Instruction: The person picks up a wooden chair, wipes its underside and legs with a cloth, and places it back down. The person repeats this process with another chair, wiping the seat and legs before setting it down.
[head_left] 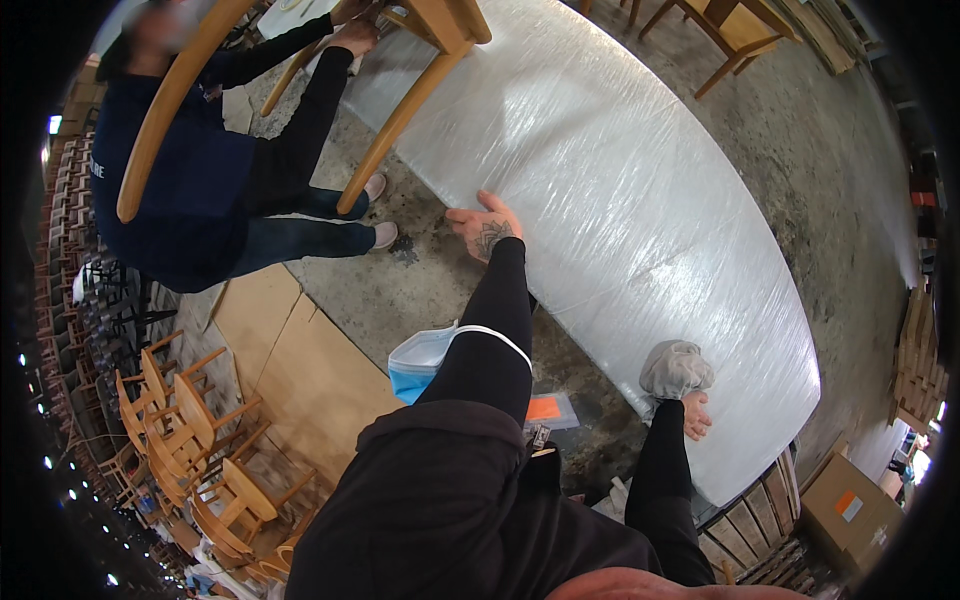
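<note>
My left hand (487, 228), tattooed on its back, is open with fingers apart at the near edge of a long panel (600, 180) wrapped in shiny clear film. No object shows in it. A blue face mask (415, 365) hangs from my left forearm by a white loop. My right hand (697, 415) lies over the panel's right part, fingers spread and pointing right. Against that wrist sits a bunched grey cloth (677, 370); how they touch is partly hidden. At upper left, a co-worker's hands (355, 35) are at a wooden chair (430, 40) tilted over the panel's far left end.
The co-worker (190, 170) stands at the left. Several wooden chairs (205, 410) are stacked beside flat cardboard (300, 340) on the floor. Another wooden chair (735, 30) stands beyond the panel. A cardboard box (850, 510) is at lower right. A clear bag with an orange patch (548, 409) lies below.
</note>
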